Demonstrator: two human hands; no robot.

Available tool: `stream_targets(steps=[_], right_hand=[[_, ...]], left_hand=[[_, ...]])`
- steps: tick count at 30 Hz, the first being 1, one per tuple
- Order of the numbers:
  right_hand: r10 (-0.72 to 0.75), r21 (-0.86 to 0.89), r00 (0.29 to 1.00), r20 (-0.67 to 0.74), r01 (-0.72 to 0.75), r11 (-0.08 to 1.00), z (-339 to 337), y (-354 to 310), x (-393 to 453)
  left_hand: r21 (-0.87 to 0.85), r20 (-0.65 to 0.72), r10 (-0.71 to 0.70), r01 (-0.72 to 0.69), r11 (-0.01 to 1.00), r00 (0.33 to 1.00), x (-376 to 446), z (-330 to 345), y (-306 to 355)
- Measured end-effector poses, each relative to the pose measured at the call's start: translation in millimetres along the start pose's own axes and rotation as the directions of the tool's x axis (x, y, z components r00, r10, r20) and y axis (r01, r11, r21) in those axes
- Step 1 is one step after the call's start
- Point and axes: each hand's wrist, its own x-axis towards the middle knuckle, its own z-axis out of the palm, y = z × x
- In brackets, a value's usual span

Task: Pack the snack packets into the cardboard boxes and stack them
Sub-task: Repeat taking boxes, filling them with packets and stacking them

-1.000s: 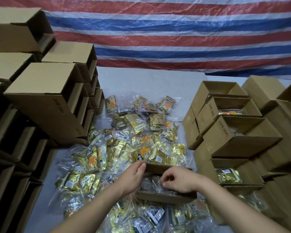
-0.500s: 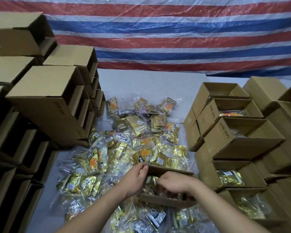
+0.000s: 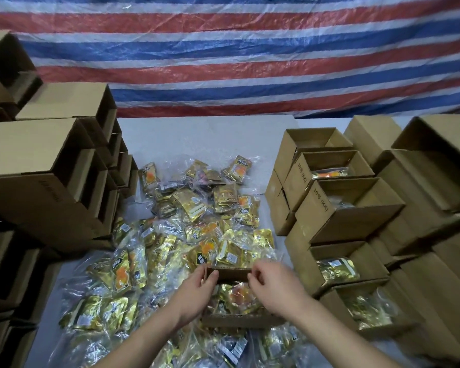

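I see both hands over a small open cardboard box [image 3: 239,320] that stands in the middle of the pile, near the bottom of the view. The left hand [image 3: 197,290] holds the far left corner of this box; its fingers [image 3: 212,277] are curled on the rim of the far wall. The right hand [image 3: 279,285] is at the far right corner, with its fingers [image 3: 256,274] bent and pinching the top edge of the same wall. Between the two hands, inside the box, lies a gold packet with an orange picture [image 3: 238,298], under clear plastic.

Around the fingers, on all sides, many snack packets [image 3: 197,221] are spread over the grey surface [image 3: 197,139]; most are gold and sit in clear bags. Beyond the fingers the pile goes on toward the striped tarp [image 3: 223,62] at the back.

To the right of the right hand stands a group of open boxes [image 3: 351,213], stacked like steps, and some of them have packets inside. To the left of the left hand, well apart from it, there are stacks of empty boxes [image 3: 51,181] that lie on their sides with the openings to the right
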Motion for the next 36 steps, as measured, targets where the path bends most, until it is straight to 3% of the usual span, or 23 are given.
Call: stream_targets(steps=[2, 5, 9, 15, 19, 23, 27, 32, 36], right_hand=[[-0.011, -0.138, 0.996, -0.086, -0.001, 0.990, -6.2, 9.1, -5.5], [0.056, -0.357, 0.997, -0.051, -0.070, 0.932, -1.2, 11.7, -1.4], [0.090, -0.452, 0.988, -0.129, -0.139, 0.881, 1.4, 14.6, -4.5], [0.208, -0.202, 0.975, -0.080, -0.221, 0.954, -21.9, 34.1, -31.7], [0.252, -0.226, 0.920, -0.300, -0.325, 0.918, -87.2, 52.0, -52.9], [0.348, -0.139, 0.798, -0.492, -0.467, 0.873, -151.9, 85.1, -63.4], [0.442, -0.073, 0.735, -0.514, -0.551, 0.831, -185.6, 117.4, -47.6], [0.528, 0.059, 0.719, -0.452, -0.566, 0.822, -186.6, 138.3, -25.4], [0.520, 0.091, 0.709, -0.477, -0.549, 0.831, -182.0, 152.0, -17.9]], left_hand=[[-0.024, 0.001, -0.006, 0.006, 1.000, 1.000, 2.1, 4.3, 0.1], [-0.034, -0.012, -0.029, 0.029, 0.999, 0.999, 3.8, 12.4, 4.6], [-0.056, -0.018, -0.073, 0.072, 0.996, 0.997, -3.5, 16.2, 12.1], [0.013, -0.065, -0.005, 0.006, 1.000, 0.998, -23.0, 21.5, 42.0], [-0.116, -0.072, 0.071, -0.079, 0.990, 0.995, -33.7, 39.9, 98.8], [-0.162, -0.066, 0.171, -0.180, 0.970, 0.983, -23.5, 84.4, 168.5], [-0.232, -0.018, 0.110, -0.112, 0.966, 0.994, 3.1, 126.2, 216.7], [-0.320, -0.037, 0.017, -0.028, 0.947, 0.999, 23.8, 154.9, 237.7], [-0.384, 0.069, -0.117, 0.135, 0.914, 0.991, 38.1, 168.6, 246.0]])
